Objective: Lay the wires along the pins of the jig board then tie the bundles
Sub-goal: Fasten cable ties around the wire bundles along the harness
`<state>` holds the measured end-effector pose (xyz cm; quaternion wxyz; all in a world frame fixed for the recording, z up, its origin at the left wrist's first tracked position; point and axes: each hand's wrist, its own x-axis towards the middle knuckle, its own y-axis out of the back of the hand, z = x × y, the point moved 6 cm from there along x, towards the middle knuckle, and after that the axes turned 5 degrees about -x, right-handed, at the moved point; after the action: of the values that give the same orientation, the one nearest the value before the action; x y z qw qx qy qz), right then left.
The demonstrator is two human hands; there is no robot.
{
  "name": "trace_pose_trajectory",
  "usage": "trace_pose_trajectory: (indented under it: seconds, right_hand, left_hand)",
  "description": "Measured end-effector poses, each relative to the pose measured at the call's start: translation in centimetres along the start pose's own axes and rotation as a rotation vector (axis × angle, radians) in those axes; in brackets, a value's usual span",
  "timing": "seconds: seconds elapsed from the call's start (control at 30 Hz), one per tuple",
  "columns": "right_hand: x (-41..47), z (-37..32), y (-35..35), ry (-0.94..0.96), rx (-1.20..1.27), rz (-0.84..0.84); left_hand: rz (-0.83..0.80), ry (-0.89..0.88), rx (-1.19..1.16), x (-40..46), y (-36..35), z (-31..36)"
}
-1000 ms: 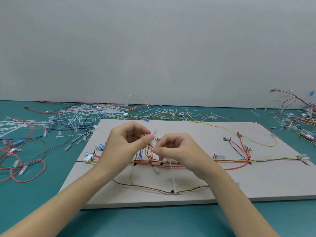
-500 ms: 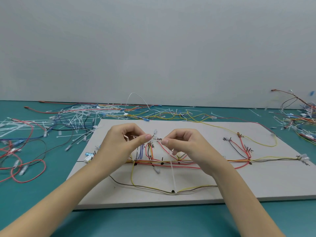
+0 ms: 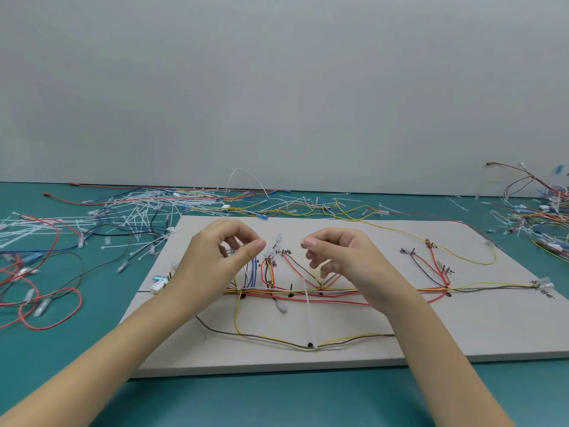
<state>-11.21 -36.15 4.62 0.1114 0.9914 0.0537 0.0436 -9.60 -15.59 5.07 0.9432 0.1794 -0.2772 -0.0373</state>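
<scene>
The jig board (image 3: 462,328) lies on the teal tabletop (image 3: 277,396), reaching from the table's middle toward its right edge. It carries the wires (image 3: 308,292): the main bundle runs left to right across the board's middle, its long axis parallel to the near edge, with short branches rising toward the far edge. A white cable tie (image 3: 309,309) crosses the bundle, its long axis running from the far edge toward the near one, and ends at a yellow-and-brown pair near the near edge.

Half a second ago the two hands almost met over the branches; now they are apart. The left hand (image 3: 215,260) and right hand (image 3: 341,257) hover above the board (fingers loosely curled, thumb and forefinger nearly touching), holding nothing I can make out.

Loose cable ties (image 3: 132,211) litter the far left corner.
</scene>
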Motion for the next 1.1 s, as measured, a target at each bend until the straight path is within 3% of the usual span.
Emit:
trace_pose_trajectory:
  seconds: [0.17, 0.33, 0.8, 1.1]
  right_hand:
    - [0.4, 1.2, 2.9, -0.096, -0.255, 0.196]
    - [0.5, 2.3, 4.8, -0.191, -0.476, 0.316]
    - [0.8, 2.7, 2.0, -0.161, -0.659, 0.238]
    - [1.4, 3.3, 0.6, -0.119, -0.549, 0.173]
  left_hand:
    - [-0.025, 0.008, 0.129, -0.1, -0.1, -0.8]
    - [-0.261, 0.088, 0.342, -0.5, -1.3, -2.5]
    - [-0.337, 0.288, 0.162, -0.6, -1.9, -3.1]
    - [-0.328, 0.306, 0.178, -0.7, -2.1, -3.1]
